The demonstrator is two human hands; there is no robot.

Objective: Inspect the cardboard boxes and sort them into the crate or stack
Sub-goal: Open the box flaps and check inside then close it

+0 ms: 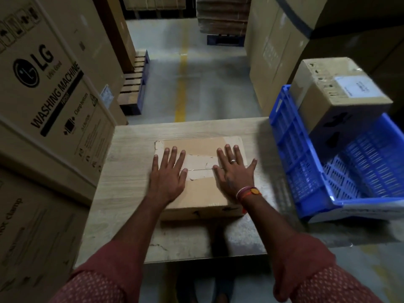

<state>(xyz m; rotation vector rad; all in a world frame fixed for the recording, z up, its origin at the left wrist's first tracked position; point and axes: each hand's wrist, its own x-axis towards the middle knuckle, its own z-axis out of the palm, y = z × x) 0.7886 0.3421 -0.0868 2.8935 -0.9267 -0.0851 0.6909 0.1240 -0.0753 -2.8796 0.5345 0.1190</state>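
Observation:
A flat cardboard box (pixel 202 194) with torn tape along its top seam lies in the middle of a wooden table (pixel 129 176). My left hand (pixel 167 174) rests flat on the box's left half, fingers spread. On the right half my right hand (pixel 235 171) lies flat too, with a ring and wrist bands. A blue plastic crate (pixel 306 171) stands at the table's right side. Another cardboard box (pixel 328 99) with a white label sits tilted in the crate's far end.
Large washing machine cartons (pixel 50 88) stand close on the left. Tall cartons (pixel 275 51) rise on the right behind the crate. Beyond the table runs a concrete aisle with a yellow line (pixel 182 84), a wooden pallet (pixel 134 84) and stacked cardboard (pixel 223 14).

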